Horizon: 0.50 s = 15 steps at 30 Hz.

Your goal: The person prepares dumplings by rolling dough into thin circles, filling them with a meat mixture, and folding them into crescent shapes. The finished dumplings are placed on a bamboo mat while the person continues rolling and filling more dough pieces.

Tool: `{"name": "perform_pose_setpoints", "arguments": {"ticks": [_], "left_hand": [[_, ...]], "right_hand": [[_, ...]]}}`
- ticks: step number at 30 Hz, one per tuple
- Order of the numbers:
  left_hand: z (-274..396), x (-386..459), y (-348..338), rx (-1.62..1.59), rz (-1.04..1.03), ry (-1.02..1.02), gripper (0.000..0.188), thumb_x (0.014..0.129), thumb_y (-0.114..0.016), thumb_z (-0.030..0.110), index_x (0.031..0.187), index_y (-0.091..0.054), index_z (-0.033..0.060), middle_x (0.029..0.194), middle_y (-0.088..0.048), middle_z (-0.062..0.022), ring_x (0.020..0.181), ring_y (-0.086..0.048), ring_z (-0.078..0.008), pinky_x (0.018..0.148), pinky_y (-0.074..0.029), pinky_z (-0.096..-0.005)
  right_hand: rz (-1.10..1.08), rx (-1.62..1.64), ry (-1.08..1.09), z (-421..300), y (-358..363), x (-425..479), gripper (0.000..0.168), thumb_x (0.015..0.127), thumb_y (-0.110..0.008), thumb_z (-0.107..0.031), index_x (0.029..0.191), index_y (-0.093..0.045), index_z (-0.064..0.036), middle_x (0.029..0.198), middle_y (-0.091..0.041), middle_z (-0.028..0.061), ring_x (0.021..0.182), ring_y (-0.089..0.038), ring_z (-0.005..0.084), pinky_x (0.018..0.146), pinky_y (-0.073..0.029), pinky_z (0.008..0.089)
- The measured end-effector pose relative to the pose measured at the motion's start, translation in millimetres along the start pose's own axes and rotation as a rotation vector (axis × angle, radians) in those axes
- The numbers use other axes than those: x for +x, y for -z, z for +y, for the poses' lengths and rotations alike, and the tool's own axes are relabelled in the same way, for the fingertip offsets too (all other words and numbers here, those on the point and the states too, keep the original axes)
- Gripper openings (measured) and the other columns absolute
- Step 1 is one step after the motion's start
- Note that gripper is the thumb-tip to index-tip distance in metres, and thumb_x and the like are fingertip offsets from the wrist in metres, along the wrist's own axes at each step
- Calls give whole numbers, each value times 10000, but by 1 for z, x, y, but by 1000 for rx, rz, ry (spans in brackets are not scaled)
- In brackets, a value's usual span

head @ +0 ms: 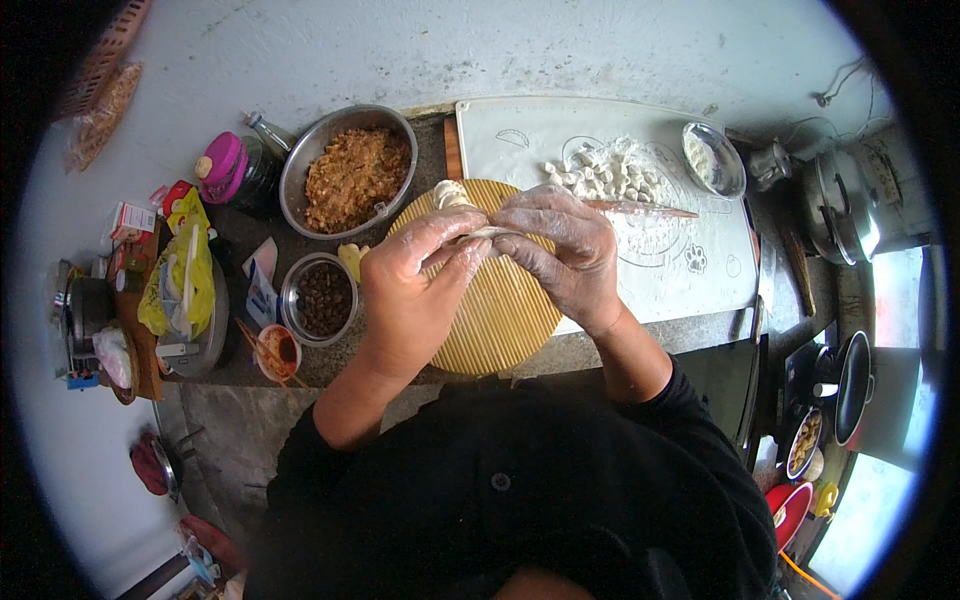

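Observation:
Between my fingertips is a pale piece of dough [491,232], mostly covered by the fingers, so its full shape cannot be told. My left hand [431,259] pinches its left side, thumb below and forefinger above. Flour coats my right hand [566,244], which grips the other side. Both hands are above a round ribbed tray [487,330], yellowish in colour. A few folded dumplings [451,195] sit at the tray's far left edge. Right of it, small dough pieces [611,178] lie in flour on a white pastry mat [510,124]. A wooden rolling pin [645,209] rests there, partly behind my right hand.
Beyond my left hand stands a metal basin of minced filling [356,180]. Nearer are a bowl of dark chunks [326,300] and a small bowl of red sauce [279,354] with chopsticks. A flour bowl [712,161] sits at the mat's far right. The wall [480,52] bounds the counter.

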<state>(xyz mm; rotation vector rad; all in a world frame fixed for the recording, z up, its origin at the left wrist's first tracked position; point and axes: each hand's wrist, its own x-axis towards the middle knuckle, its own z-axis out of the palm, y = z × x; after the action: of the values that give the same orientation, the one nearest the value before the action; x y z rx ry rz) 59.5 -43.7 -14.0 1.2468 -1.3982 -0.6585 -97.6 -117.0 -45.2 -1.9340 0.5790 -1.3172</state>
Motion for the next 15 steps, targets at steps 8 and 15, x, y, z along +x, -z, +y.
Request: {"name": "perform_pose_setpoints", "arguments": {"ticks": [8,15], "left_hand": [[-9,-4,-2,86,4,-85,123,813,-652,-68,934,-631,-64,949,-683,-138,839,-644,-150,745,-529,-273],[2,0,-11,-403,55,132,163,845,-627,-58,1004,-613,-94,1054,-649,-176,980,-646,-211,860,-540,-289]], "right_hand": [[4,-99,101,-1,-4,-3,185,689,-749,15,862,-697,-24,873,-676,108,823,-645,257,722,-515,332],[144,5,28,0,-5,-5,163,730,-719,39,885,-688,1,869,-680,121,813,-654,224,715,-523,308]]}}
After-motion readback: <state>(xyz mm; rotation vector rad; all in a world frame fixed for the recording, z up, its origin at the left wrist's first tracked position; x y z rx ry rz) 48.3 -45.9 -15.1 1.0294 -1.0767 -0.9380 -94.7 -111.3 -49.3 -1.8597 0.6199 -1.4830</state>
